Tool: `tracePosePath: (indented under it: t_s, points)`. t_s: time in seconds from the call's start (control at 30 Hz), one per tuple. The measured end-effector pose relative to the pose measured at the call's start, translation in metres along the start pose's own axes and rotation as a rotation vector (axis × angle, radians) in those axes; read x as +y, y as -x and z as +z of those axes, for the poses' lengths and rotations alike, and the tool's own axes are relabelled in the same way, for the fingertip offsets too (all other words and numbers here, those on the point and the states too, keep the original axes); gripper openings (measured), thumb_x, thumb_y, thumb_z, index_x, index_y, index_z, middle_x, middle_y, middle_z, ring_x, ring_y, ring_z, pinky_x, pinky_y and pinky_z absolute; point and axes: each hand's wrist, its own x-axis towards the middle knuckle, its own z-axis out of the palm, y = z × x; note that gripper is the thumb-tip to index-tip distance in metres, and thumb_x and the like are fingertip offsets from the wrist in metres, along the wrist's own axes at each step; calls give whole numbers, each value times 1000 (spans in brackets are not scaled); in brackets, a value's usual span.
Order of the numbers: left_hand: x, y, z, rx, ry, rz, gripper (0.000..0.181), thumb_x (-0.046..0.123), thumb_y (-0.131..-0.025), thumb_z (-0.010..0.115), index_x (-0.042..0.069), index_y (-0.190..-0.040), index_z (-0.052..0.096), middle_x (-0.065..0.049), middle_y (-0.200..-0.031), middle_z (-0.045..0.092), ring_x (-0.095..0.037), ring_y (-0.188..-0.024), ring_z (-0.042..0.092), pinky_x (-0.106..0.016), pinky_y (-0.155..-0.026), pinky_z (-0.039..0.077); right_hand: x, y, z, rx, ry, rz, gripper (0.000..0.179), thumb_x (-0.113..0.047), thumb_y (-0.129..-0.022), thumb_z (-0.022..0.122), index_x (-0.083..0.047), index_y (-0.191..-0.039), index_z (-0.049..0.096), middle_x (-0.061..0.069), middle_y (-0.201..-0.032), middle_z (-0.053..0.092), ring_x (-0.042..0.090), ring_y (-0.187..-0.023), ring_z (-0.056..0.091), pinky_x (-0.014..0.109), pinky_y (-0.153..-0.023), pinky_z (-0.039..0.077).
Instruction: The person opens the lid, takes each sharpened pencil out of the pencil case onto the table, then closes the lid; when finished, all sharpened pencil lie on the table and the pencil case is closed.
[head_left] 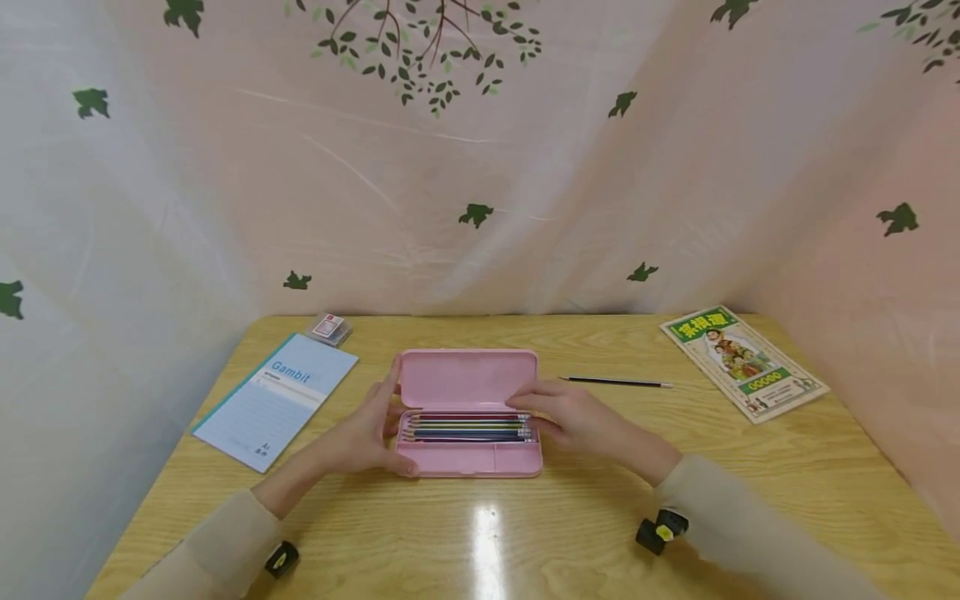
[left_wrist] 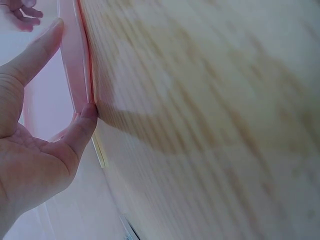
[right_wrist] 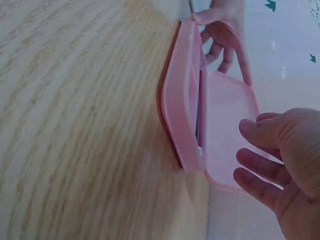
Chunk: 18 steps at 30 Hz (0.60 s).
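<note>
A pink pencil case (head_left: 468, 460) lies with its lid (head_left: 468, 379) raised at the back. Several pencils (head_left: 465, 428) are side by side in its rear compartment. My left hand (head_left: 367, 433) holds the case's left end, thumb at the front corner, one finger up along the lid's edge. In the left wrist view that hand (left_wrist: 35, 155) spans the case's side (left_wrist: 75, 55). My right hand (head_left: 581, 417) is over the right end, near the pencils' eraser ends. In the right wrist view its fingers (right_wrist: 260, 165) are loosely bent in front of the lid, with nothing visible between them.
One dark pencil (head_left: 618, 382) lies behind the right hand. A blue notebook (head_left: 277, 400) and a small clear box (head_left: 330, 329) are at left. An illustrated booklet (head_left: 742, 362) is at right. A patterned curtain (head_left: 480, 167) hangs behind the wooden table (head_left: 585, 533).
</note>
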Motion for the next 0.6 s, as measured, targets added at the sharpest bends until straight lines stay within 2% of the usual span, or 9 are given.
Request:
tracePosePath:
  t_s: [0.23, 0.43, 0.6]
  points:
    - [-1, 0, 0, -5, 10, 8, 150, 12, -68, 96, 31, -159, -22, -27, -148, 22, -43, -130, 51, -45, -104, 48, -4, -9, 15, -130, 9, 56, 30, 0, -89, 75, -6, -118, 73, 5, -110, 70, 17, -100, 66, 32, -87, 57]
    - [-2, 0, -1, -6, 13, 9, 151, 12, -68, 96, 31, -158, -23, -26, -149, 21, -42, -131, 51, -43, -104, 47, -9, -14, 21, -183, -15, 116, 27, 0, -91, 74, -7, -117, 74, 3, -106, 70, 16, -98, 66, 32, -87, 57]
    - [-2, 0, 0, -10, 27, 12, 151, 11, -68, 96, 30, -159, -23, -27, -149, 20, -44, -132, 49, -45, -104, 47, -12, -19, 23, -216, 9, 183, 24, -1, -92, 73, -10, -114, 76, 0, -104, 70, 13, -97, 66, 32, -86, 57]
